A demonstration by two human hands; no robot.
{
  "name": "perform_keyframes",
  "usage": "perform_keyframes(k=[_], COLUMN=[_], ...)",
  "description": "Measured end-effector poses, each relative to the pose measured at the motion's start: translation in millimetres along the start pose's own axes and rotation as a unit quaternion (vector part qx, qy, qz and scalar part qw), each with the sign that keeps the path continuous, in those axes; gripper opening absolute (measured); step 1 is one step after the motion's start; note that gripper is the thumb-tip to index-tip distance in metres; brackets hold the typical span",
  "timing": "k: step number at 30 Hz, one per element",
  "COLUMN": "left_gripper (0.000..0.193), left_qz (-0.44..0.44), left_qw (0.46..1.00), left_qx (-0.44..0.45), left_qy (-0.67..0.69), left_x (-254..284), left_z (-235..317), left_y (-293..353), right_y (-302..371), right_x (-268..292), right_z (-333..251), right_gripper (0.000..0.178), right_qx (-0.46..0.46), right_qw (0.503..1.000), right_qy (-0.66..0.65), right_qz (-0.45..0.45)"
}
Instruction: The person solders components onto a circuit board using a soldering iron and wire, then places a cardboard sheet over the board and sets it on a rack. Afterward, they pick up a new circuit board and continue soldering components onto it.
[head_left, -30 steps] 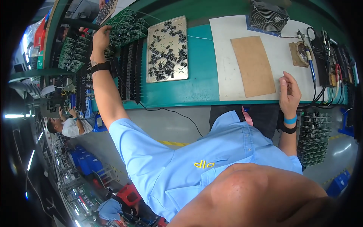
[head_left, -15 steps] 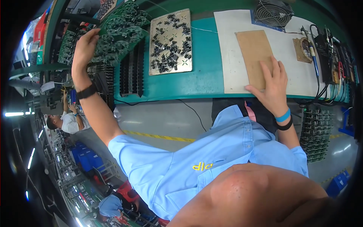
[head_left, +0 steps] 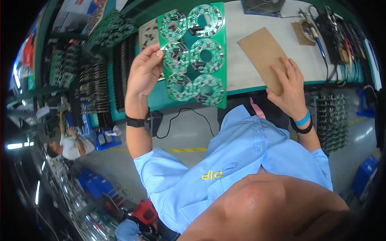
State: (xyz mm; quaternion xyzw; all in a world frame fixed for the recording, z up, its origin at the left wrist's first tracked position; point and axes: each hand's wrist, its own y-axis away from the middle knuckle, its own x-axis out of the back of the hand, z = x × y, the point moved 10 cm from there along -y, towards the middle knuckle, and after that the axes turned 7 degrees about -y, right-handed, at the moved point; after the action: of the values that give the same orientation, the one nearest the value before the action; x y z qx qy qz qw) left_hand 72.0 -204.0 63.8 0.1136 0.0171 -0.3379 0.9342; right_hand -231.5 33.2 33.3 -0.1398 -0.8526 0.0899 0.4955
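Observation:
My left hand (head_left: 142, 74) pinches the left edge of a green circuit board panel (head_left: 195, 56) between thumb and fingers. The panel is raised over the bench, with several ring-shaped boards on it carrying small black cylindrical parts. Behind it, a metal tray (head_left: 142, 32) of loose black parts is mostly hidden. My right hand (head_left: 288, 86) lies with fingers apart on the near end of a brown cardboard sheet (head_left: 261, 52), its thumb by the near left edge. The sheet rests on the white bench covering (head_left: 249, 20).
Stacked green boards (head_left: 112, 30) and upright black racks (head_left: 119, 76) stand at the left. A fan (head_left: 263, 5) is at the back. A soldering iron (head_left: 320, 46) and hand tools sit at the right. Below the bench at right stands a stack of boards (head_left: 331, 120).
My left hand has come from the board pile at far left toward the middle, now with a circuit board panel in it. The cardboard has turned a little under my right hand. The view has shifted.

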Motion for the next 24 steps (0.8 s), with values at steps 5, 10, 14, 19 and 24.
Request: perform_keyframes(k=[5,10,14,19,24], left_gripper=[0.030,0.029,0.029,0.029,0.030], left_qz=[-0.009,0.041,0.109,0.144,0.131], left_qw=[0.997,0.985,0.978,0.975,0.973], left_qx=[-0.018,-0.053,-0.081,-0.102,-0.112], left_qy=[0.079,0.160,0.156,0.135,0.156], left_x=[-30,-36,-84,-117,-132], left_z=[-40,-74,-71,-84,-85], left_y=[-30,-29,-26,-19,-12], right_y=[20,26,-3,-37,-42], right_x=[26,74,79,34,23], right_z=[9,18,-16,-49,-55], right_gripper=[0.064,0.065,0.062,0.058,0.056], right_qx=[-0.006,-0.026,0.024,0.090,0.094], right_qw=[0.999,0.984,0.970,0.979,0.978], right_qy=[0.002,-0.123,-0.189,-0.126,-0.128], right_qz=[0.045,0.124,0.148,0.130,0.133])
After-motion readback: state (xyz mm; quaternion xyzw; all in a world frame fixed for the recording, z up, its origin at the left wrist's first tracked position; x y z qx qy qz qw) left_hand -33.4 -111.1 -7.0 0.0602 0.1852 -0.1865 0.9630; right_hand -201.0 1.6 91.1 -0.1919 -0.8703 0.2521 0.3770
